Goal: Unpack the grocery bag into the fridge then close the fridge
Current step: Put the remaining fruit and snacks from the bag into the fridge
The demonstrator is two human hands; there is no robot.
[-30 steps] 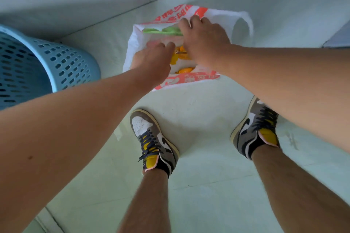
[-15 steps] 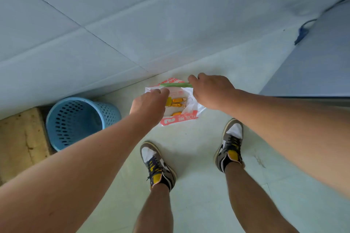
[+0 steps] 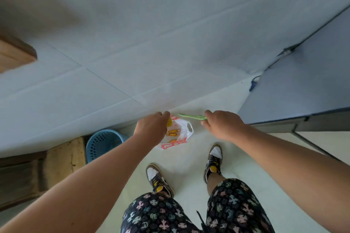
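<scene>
Currently the unpacking step is in hand. Both hands are up off the bag (image 3: 183, 132), each with an item. Nothing has reached the fridge, which cannot be identified in view.

Right hand (image 3: 222, 126): fingers (image 3: 208, 113) curled, pinching a thin bundle of green stalks (image 3: 191, 116) at one end.

Left hand (image 3: 151, 128): fingers (image 3: 165, 115) curled over a yellow item (image 3: 169, 122). Only a small part of it shows beside the knuckles, so its kind cannot be told.

Location: the bag lies on the floor (image 3: 189, 164) near the wall (image 3: 132, 62), ahead of the shoes and below the two hands, mouth open. Orange packets (image 3: 173, 132) lie inside, so it is judged not yet emptied. A blue basket (image 3: 102, 143) stands apart to its left.

Orientation: the stalks' long axis runs roughly level across the view, slightly lower at the held end. The free end points to the person's left, toward the left hand and over the bag. The held end is on the right.

Next move, as judged: turn and carry both items to the fridge. The stalks are slender and gripped at one end only, so they may droop or swing and should go onto a shelf lengthwise. A return for the packets follows, and closing the door comes last.
</scene>
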